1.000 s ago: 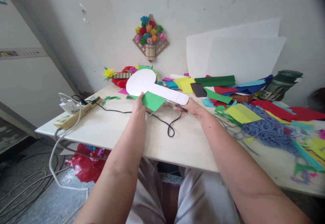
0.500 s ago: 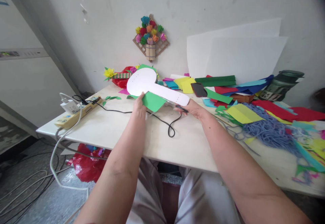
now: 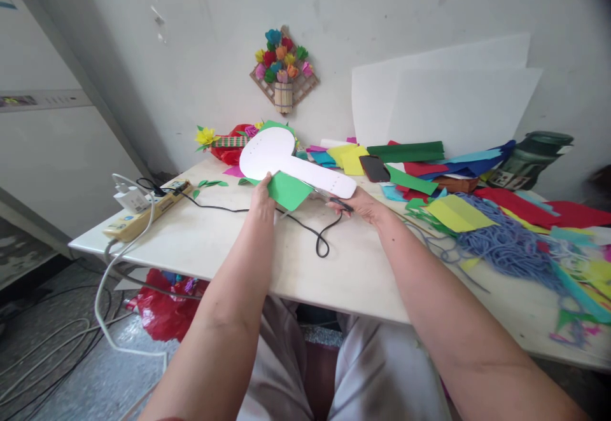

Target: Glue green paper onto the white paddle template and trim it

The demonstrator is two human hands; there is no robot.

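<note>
A sheet of green paper (image 3: 289,192) is pinched at its left corner by my left hand (image 3: 263,196), thumb on top. Closed around the dark handles of a pair of scissors (image 3: 342,204) is my right hand (image 3: 359,205). The scissor blades reach left to the paper's right edge, partly hidden. Just beyond both hands, between them and my eyes in part, lies a smooth white thing (image 3: 305,170) with a rounded head and a long bar marked with small dots. It covers part of the paper's far side and of my right hand.
On the table's left stands a power strip (image 3: 143,214) with plugs; its black cable (image 3: 214,208) runs under my hands. Cut green leaves (image 3: 210,184) lie nearby. To the right are coloured papers (image 3: 461,212), a phone (image 3: 374,169), blue yarn (image 3: 508,243) and a dark bottle (image 3: 529,160).
Hardly anything differs. My hands, the green paper and the scissors keep nearly the same places, with only a slight shift of the whole view.
</note>
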